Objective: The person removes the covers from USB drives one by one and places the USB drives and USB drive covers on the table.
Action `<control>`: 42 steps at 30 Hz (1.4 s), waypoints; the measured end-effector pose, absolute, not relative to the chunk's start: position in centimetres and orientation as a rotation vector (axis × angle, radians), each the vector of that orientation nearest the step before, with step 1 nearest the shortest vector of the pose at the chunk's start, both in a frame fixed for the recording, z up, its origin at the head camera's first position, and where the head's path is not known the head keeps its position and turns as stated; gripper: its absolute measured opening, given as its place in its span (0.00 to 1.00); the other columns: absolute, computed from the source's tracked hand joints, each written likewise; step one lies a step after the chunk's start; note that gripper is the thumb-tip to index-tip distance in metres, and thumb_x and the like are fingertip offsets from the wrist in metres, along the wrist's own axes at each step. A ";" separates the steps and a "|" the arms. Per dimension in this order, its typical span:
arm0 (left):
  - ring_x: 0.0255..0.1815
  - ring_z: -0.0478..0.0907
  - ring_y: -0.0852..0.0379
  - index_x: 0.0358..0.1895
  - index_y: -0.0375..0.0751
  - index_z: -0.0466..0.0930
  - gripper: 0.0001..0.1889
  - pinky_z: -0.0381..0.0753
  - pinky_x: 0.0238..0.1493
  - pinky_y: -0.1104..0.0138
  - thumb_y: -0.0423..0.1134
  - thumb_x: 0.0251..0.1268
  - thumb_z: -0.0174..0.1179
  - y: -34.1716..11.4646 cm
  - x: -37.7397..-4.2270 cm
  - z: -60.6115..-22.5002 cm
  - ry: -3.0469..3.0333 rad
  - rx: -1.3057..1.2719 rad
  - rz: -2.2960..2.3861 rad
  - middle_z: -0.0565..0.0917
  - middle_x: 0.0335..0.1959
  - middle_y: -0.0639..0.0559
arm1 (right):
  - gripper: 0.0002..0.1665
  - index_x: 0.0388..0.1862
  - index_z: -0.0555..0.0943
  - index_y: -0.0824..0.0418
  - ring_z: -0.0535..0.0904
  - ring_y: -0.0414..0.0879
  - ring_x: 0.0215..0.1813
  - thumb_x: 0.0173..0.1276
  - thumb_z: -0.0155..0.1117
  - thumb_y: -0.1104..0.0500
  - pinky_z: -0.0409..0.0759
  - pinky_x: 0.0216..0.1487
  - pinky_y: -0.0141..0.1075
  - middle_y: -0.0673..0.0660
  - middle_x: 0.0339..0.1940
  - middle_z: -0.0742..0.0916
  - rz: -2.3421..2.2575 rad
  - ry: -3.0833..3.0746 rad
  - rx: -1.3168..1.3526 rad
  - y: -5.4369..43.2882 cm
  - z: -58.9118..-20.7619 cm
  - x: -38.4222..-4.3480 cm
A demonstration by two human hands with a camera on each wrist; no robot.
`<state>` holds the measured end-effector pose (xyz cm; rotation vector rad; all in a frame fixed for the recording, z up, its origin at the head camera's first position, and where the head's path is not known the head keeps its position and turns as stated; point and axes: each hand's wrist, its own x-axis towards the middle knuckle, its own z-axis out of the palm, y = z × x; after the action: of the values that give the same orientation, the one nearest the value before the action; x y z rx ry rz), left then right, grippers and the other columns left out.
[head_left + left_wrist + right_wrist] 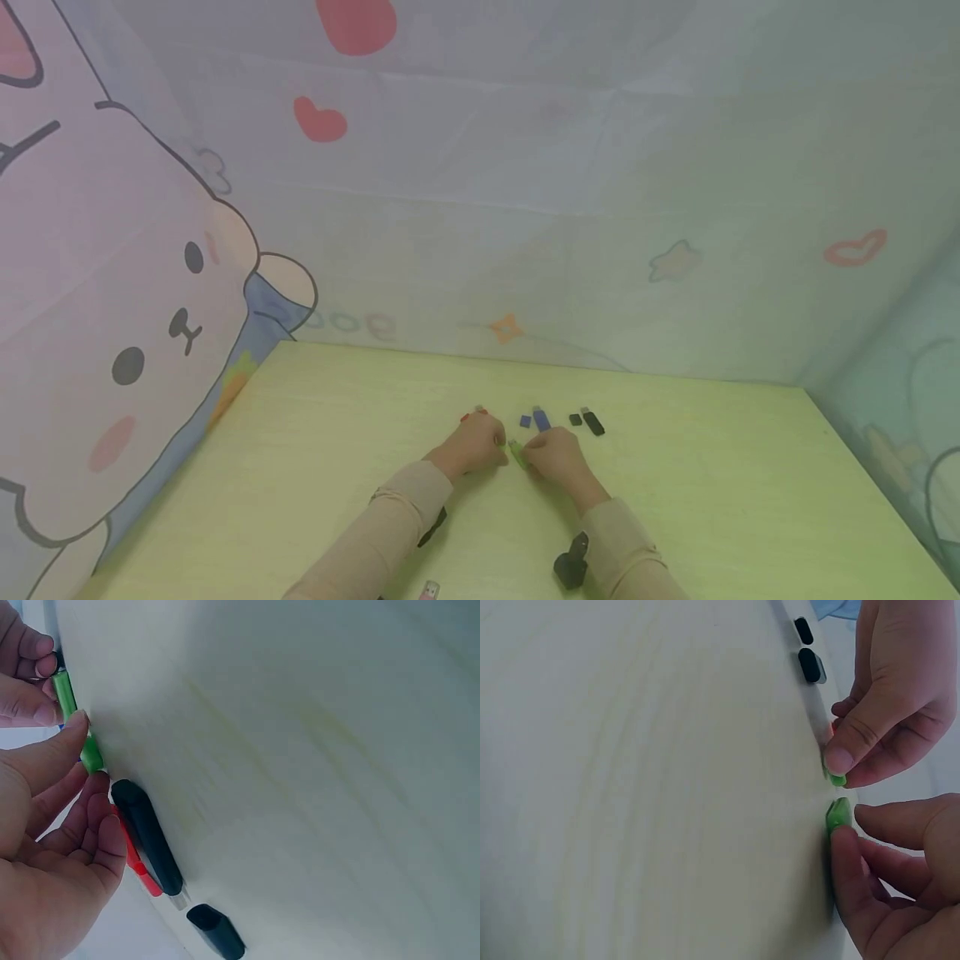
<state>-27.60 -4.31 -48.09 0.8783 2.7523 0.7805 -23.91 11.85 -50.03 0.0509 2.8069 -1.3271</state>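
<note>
In the head view my left hand (476, 442) and right hand (558, 457) face each other low over the table. Thumb and finger of the right hand pinch a green USB stick (517, 452), its plug end pointing toward the left hand. A small green cap (838, 780) is pinched by the left hand; a short gap parts it from the stick in the right wrist view. Under the left hand lies a red USB stick (133, 847), mostly covered. Beside it, in the left wrist view, rests a black USB stick (146, 832) with its cap (216, 930) off.
Beyond the right hand lie a blue USB stick (541, 418) with its blue cap (526, 422), and another black stick (593, 422) with its cap (575, 419). A pink stick (429, 590) shows at the bottom edge. A printed cloth (480, 208) stands behind the table (750, 483).
</note>
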 end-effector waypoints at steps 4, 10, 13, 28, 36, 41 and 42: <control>0.46 0.80 0.44 0.37 0.30 0.84 0.13 0.78 0.52 0.55 0.32 0.47 0.71 -4.5 -27.5 -47.6 2.776 0.854 0.730 0.86 0.39 0.41 | 0.17 0.14 0.80 0.65 0.68 0.40 0.17 0.61 0.65 0.60 0.67 0.23 0.30 0.49 0.09 0.76 -1.363 2.778 0.038 12.0 -49.7 -23.9; 0.30 0.73 0.54 0.32 0.28 0.81 0.11 0.77 0.42 0.61 0.33 0.49 0.70 -5.2 -27.1 -45.8 2.807 0.956 0.697 0.80 0.26 0.46 | 0.16 0.37 0.84 0.69 0.82 0.53 0.40 0.65 0.64 0.54 0.81 0.42 0.43 0.59 0.34 0.87 -1.314 2.820 -0.011 12.8 -48.6 -24.0; 0.26 0.68 0.59 0.31 0.29 0.80 0.10 0.72 0.32 0.66 0.32 0.52 0.69 -5.8 -26.8 -44.6 2.788 0.971 0.750 0.77 0.24 0.48 | 0.24 0.52 0.80 0.70 0.76 0.64 0.59 0.67 0.63 0.52 0.75 0.57 0.55 0.66 0.55 0.83 -1.336 2.812 -0.043 13.3 -47.4 -23.7; 0.46 0.78 0.47 0.52 0.33 0.80 0.19 0.77 0.47 0.57 0.38 0.59 0.67 -9.0 -24.7 -38.5 2.810 1.028 0.702 0.83 0.44 0.44 | 0.23 0.55 0.80 0.66 0.80 0.51 0.48 0.66 0.65 0.54 0.80 0.47 0.45 0.59 0.46 0.85 -1.362 2.892 -0.254 12.7 -40.7 -20.9; 0.43 0.78 0.49 0.50 0.33 0.81 0.17 0.77 0.44 0.60 0.37 0.58 0.67 -10.2 -22.8 -36.1 2.814 1.150 0.706 0.82 0.39 0.48 | 0.20 0.52 0.82 0.62 0.78 0.44 0.41 0.64 0.68 0.54 0.78 0.41 0.39 0.54 0.42 0.84 -1.357 2.912 -0.471 11.0 -38.4 -18.7; 0.42 0.76 0.53 0.49 0.36 0.81 0.17 0.77 0.44 0.61 0.37 0.57 0.68 -11.1 -21.7 -35.8 2.776 1.206 0.692 0.81 0.39 0.51 | 0.20 0.51 0.82 0.62 0.78 0.43 0.40 0.63 0.68 0.54 0.78 0.38 0.37 0.53 0.40 0.84 -1.394 2.852 -0.566 9.7 -38.2 -16.9; 0.42 0.76 0.54 0.50 0.36 0.81 0.17 0.77 0.44 0.61 0.37 0.57 0.69 -11.3 -21.5 -35.9 2.768 1.217 0.684 0.81 0.39 0.51 | 0.20 0.51 0.82 0.62 0.79 0.43 0.40 0.64 0.68 0.53 0.78 0.38 0.37 0.52 0.40 0.84 -1.396 2.843 -0.584 9.5 -38.2 -16.5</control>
<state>-21.47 -11.26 -35.85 1.2174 2.7675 0.6844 -16.53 9.46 -38.23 -0.5843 2.8427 -1.3962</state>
